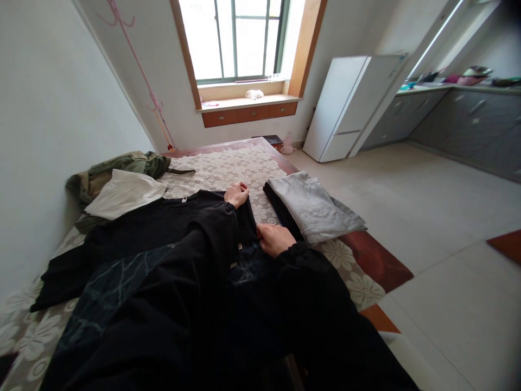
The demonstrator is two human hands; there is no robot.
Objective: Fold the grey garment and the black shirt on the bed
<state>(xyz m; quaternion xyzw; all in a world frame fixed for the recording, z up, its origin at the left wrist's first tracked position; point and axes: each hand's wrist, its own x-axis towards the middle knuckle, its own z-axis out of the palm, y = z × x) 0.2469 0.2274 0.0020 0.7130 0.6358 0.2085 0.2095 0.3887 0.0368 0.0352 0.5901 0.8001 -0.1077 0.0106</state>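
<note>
Head cam: black garment [134, 233] is spread flat on the bed [228, 165], right hand [274, 238] pressing its near edge with a loose, empty grip, left hand [236, 194] pinning the far edge flat, folded grey stack [313, 209] parked beside, olive jacket [122, 165] heaped further back.

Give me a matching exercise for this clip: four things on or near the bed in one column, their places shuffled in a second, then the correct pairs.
Things:
1. folded grey cloth garment
2. white cloth garment
3. olive green jacket
4. tall white refrigerator

Places:
A. crumpled by the left wall, at the bed's far side
B. standing on the floor right of the window
C. stacked on dark folded clothes at the bed's right edge
D. lying partly on the green jacket

Pairs: 1-C, 2-D, 3-A, 4-B
</note>
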